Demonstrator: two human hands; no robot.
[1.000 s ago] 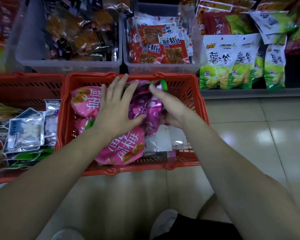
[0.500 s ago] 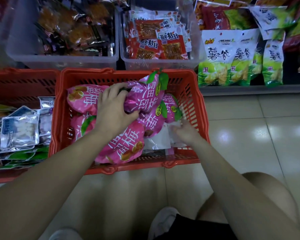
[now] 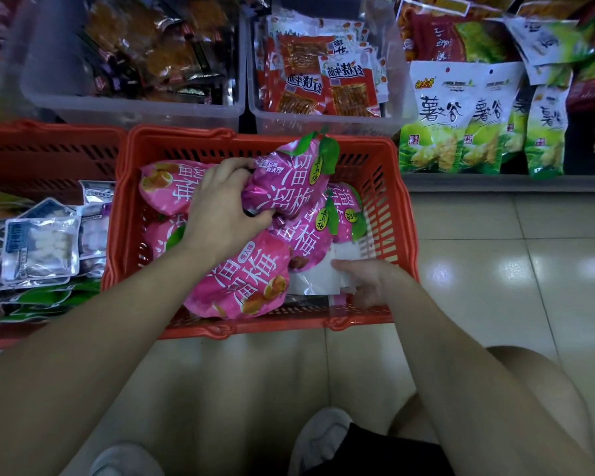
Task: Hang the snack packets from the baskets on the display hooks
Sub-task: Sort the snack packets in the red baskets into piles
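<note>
An orange plastic basket (image 3: pixel 397 187) on the floor holds several pink plum snack packets. My left hand (image 3: pixel 220 207) grips the bottom end of one pink packet (image 3: pixel 289 180), which is lifted with its green leaf top toward the basket's far wall. More pink packets (image 3: pixel 244 280) lie beneath it. My right hand (image 3: pixel 368 280) is low in the basket's near right corner, its fingers touching a clear white packet (image 3: pixel 318 276) lying there; I cannot tell whether it grips it.
A second orange basket (image 3: pixel 49 149) at left holds silver and green packets (image 3: pixel 38 249). Behind stand two clear bins (image 3: pixel 131 108) of snacks. Green-and-white chip bags (image 3: pixel 440 118) stand on a low shelf at right. Tiled floor lies to the right; my shoes and knee are below.
My left hand went from resting flat on the pink packets to gripping one and raising it. My right hand let go of the packets and dropped to the basket's near right corner.
</note>
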